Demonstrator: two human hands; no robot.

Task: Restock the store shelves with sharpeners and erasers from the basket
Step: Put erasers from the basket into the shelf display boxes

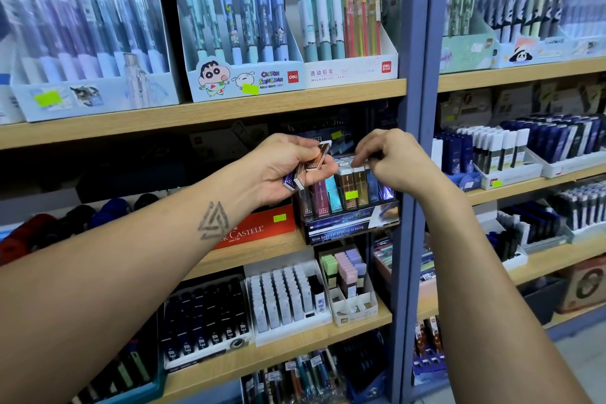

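- Left hand (288, 167): fingers curled round a small fan of slim erasers (310, 166), copper-sleeved ones on top, a dark blue one beneath; held just left of the display box.
- Right hand (393, 161): fingers bent downward, tips touching the tops of erasers standing upright in the display box (351, 203); whether anything is pinched cannot be told, fingertips hidden behind the knuckles.
- Display box: set on the middle wooden shelf (262, 246), against the blue upright (410, 174).
- Basket: out of frame.
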